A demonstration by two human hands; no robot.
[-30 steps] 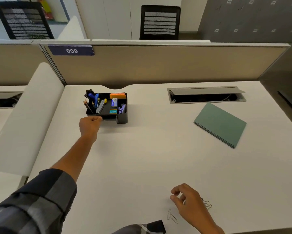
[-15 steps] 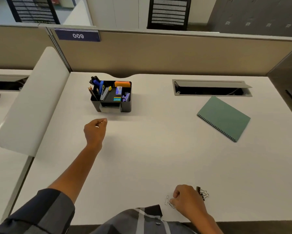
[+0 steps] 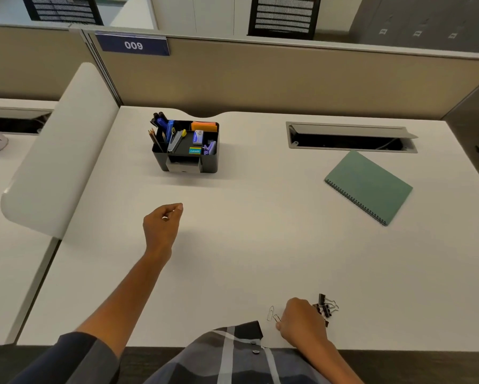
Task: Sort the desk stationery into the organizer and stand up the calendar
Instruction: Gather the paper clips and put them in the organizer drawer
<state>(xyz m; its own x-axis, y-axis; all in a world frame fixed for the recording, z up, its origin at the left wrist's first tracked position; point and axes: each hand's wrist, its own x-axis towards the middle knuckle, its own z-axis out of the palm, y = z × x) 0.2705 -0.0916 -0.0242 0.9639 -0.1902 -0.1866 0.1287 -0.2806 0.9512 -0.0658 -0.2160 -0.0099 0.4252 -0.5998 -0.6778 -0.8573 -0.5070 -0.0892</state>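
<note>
Paperclips lie at the near edge of the worktop, just left of the right hand, which curls down with its fingertips on one; binder clips sit just behind its knuckles. The organizer stands well apart, up and to the left. The left hand hovers nearer it, fingers curled, seemingly pinching something small and pale; what it is I cannot tell. The green calendar lies flat, far right.

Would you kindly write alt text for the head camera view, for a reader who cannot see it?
A person's right hand reaches for paper clips beside binder clips at a white desk's near edge, while the left hand hangs curled in front of a black organizer full of stationery. A green spiral notebook lies flat to the right.
</note>
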